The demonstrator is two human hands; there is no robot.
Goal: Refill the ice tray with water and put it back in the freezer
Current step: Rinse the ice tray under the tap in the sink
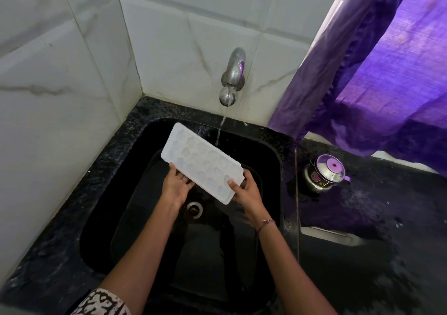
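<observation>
From where I stand, the black speckled stone counter [104, 169] wraps a deep black sink [268, 150]. Over that sink, toward its back edge, the white plastic ice tray with rows of small moulds [200, 162] is held clear of the bottom. It sits diagonally, its far end pointing at the sink's back left corner. The steel wall tap [232, 77] runs a thin stream of water [221, 130] that drops at the tray's far long edge; I can't quite tell whether it lands in the moulds or slips past. I'd level the tray, bring it squarely under the stream and sweep slowly so each mould fills without spilling. The left hand [175, 186] holds the near long edge from beneath. The right hand [245, 191] pinches the near short end, thumb on top.
</observation>
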